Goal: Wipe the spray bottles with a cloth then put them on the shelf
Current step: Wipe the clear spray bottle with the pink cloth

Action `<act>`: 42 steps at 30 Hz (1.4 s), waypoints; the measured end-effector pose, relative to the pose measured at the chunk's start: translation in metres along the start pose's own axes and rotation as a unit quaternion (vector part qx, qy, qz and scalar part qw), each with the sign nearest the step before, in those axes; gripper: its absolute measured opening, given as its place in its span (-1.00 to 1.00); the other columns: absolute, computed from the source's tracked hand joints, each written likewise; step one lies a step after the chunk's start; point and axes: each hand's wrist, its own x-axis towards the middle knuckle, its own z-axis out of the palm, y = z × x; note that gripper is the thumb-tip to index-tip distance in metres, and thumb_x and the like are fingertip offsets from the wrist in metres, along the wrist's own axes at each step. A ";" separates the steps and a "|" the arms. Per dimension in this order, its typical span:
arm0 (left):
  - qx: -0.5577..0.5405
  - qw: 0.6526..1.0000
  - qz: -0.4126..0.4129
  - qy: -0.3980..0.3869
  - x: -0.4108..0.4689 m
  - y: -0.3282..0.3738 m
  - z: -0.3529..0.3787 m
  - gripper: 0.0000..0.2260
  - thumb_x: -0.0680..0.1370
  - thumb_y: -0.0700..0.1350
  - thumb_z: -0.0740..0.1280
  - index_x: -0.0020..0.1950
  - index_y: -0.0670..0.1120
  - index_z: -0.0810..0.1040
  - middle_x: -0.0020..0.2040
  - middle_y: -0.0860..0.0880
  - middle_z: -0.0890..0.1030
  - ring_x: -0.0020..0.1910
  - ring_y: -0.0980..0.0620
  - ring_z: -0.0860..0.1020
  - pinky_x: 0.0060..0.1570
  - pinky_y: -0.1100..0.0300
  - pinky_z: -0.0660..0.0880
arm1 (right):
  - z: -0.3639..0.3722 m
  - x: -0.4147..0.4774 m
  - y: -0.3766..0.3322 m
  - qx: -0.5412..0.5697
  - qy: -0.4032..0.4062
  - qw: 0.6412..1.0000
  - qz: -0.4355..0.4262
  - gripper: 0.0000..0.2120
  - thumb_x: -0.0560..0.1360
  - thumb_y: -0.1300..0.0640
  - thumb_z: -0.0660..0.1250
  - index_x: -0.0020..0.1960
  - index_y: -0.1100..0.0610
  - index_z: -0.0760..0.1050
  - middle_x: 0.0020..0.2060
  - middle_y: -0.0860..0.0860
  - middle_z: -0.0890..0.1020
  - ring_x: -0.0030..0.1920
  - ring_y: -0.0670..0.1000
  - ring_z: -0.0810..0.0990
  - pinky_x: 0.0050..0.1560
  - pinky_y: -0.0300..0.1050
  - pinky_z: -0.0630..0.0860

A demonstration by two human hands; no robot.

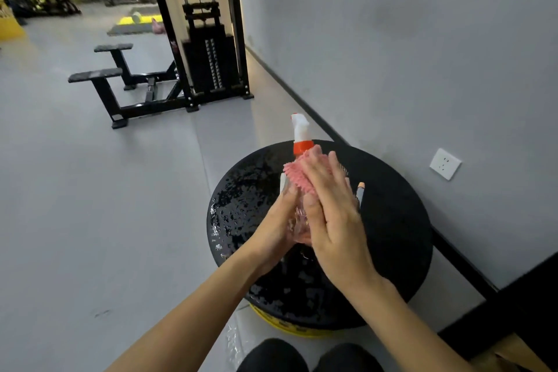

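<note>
Closest to you, two dark rounded shapes (271,355) sit at the bottom edge, shoes or knees, you cannot tell which. Your forearms reach up from there and meet over the round black platform (392,235), whose top is wet and speckled.

On the left, your left hand (279,220) wraps the lower, clear body of the spray bottle (302,147), thumb curled across its front, so this hand carries the weight. The bottle is held in the air above the platform, not resting on it. Its long axis runs nearly upright, base toward you and low, orange collar and white trigger head up and away from you.

Just right of that grip, the pink cloth (294,177) lies against the bottle's upper body, below the collar. Your right hand (332,214) presses it there with straight, closed fingers laid flat along the bottle, pinching nothing.

So the stroke probably runs along the axis, up toward the collar or down toward your left thumb.

Further right, behind your right hand, an orange-tipped item (360,190) stands on the platform, possibly another bottle.
</note>
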 end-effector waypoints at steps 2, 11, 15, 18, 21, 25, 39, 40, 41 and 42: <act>0.013 1.000 0.004 -0.008 -0.004 0.009 0.010 -0.50 0.58 0.35 0.01 0.41 0.19 0.43 0.36 -0.04 0.55 0.36 -0.13 0.50 0.37 -0.26 0.37 | -0.011 -0.004 -0.004 -0.082 -0.032 0.996 -0.028 -0.46 0.64 -0.09 -0.08 0.58 0.07 0.03 0.59 -0.06 -0.03 0.58 -0.04 -0.13 0.56 0.03 -0.12; -0.023 1.000 0.002 -0.014 -0.018 0.025 0.046 -0.44 0.57 0.36 -0.06 0.45 0.16 0.40 0.38 0.04 0.53 0.38 0.06 0.48 0.17 0.15 0.51 | -0.046 -0.017 -0.030 -0.235 -0.030 0.972 -0.006 -0.49 0.64 -0.02 -0.13 0.56 0.07 0.11 0.57 -0.06 0.07 0.56 -0.01 0.05 0.39 0.10 0.27; -0.051 0.998 -0.004 -0.029 -0.021 0.022 0.052 -0.49 0.58 0.33 -0.08 0.46 0.24 0.35 0.37 0.11 0.54 0.34 0.10 0.51 0.19 0.04 0.52 | -0.051 0.008 -0.026 -0.209 -0.041 0.977 0.019 -0.49 0.65 -0.04 -0.19 0.59 -0.01 -0.08 0.58 -0.13 -0.11 0.57 -0.07 -0.22 0.53 0.20 0.00; -0.058 0.998 0.012 -0.026 -0.018 0.027 0.049 -0.48 0.58 0.31 -0.08 0.47 0.21 0.35 0.34 0.09 0.57 0.30 0.08 0.56 0.09 0.08 0.57 | -0.054 0.010 -0.027 -0.161 -0.058 0.985 0.003 -0.51 0.67 -0.04 -0.18 0.58 -0.03 -0.12 0.57 -0.18 -0.16 0.55 -0.12 -0.26 0.55 0.15 -0.01; -0.092 0.995 0.025 0.011 -0.013 0.033 0.044 -0.41 0.62 0.31 -0.10 0.42 0.04 0.46 0.34 -0.09 0.57 0.33 -0.07 0.53 0.20 0.02 0.52 | -0.051 -0.011 -0.036 -0.157 -0.070 0.985 -0.014 -0.49 0.67 -0.05 -0.15 0.58 -0.04 -0.15 0.57 -0.17 -0.17 0.56 -0.08 -0.25 0.55 0.15 -0.06; -0.122 0.992 0.029 0.005 -0.018 0.038 0.041 -0.37 0.62 0.26 -0.07 0.28 -0.11 0.59 0.27 -0.20 0.61 0.29 -0.12 0.56 0.26 0.08 0.51 | -0.043 -0.032 -0.045 -0.173 -0.068 0.982 -0.019 -0.47 0.65 -0.05 -0.10 0.59 -0.01 -0.14 0.57 -0.16 -0.19 0.57 -0.04 -0.24 0.54 0.07 -0.19; -0.096 0.993 0.048 0.041 -0.035 0.034 0.045 -0.45 0.64 0.25 -0.01 0.43 -0.05 0.45 0.31 -0.12 0.59 0.34 -0.09 0.53 0.34 0.00 0.40 | -0.050 -0.029 -0.054 -0.182 -0.092 0.979 0.009 -0.44 0.66 -0.09 -0.18 0.56 0.02 -0.32 0.55 -0.11 -0.30 0.53 -0.13 -0.35 0.56 0.03 -0.13; -0.100 0.993 0.044 0.044 -0.034 0.033 0.044 -0.43 0.64 0.27 0.02 0.49 -0.07 0.36 0.35 -0.13 0.56 0.36 -0.09 0.51 0.38 -0.04 0.37 | -0.050 -0.032 -0.054 -0.177 -0.095 0.980 0.011 -0.44 0.65 -0.10 -0.18 0.56 0.01 -0.32 0.55 -0.12 -0.31 0.52 -0.14 -0.36 0.56 0.03 -0.13; -0.103 0.993 0.039 0.044 -0.034 0.031 0.043 -0.37 0.61 0.31 0.09 0.55 -0.05 0.24 0.39 -0.12 0.52 0.37 -0.09 0.50 0.40 -0.08 0.35 | -0.051 -0.032 -0.054 -0.170 -0.097 0.981 0.016 -0.44 0.65 -0.10 -0.18 0.56 0.00 -0.32 0.55 -0.14 -0.31 0.52 -0.15 -0.36 0.56 0.02 -0.13; -0.105 0.993 0.031 0.045 -0.035 0.029 0.043 -0.31 0.57 0.34 0.16 0.59 0.01 0.13 0.42 -0.10 0.49 0.38 -0.09 0.49 0.41 -0.14 0.34 | -0.052 -0.029 -0.053 -0.160 -0.097 0.982 0.022 -0.44 0.66 -0.10 -0.17 0.56 -0.01 -0.31 0.55 -0.15 -0.30 0.52 -0.17 -0.36 0.56 0.02 -0.13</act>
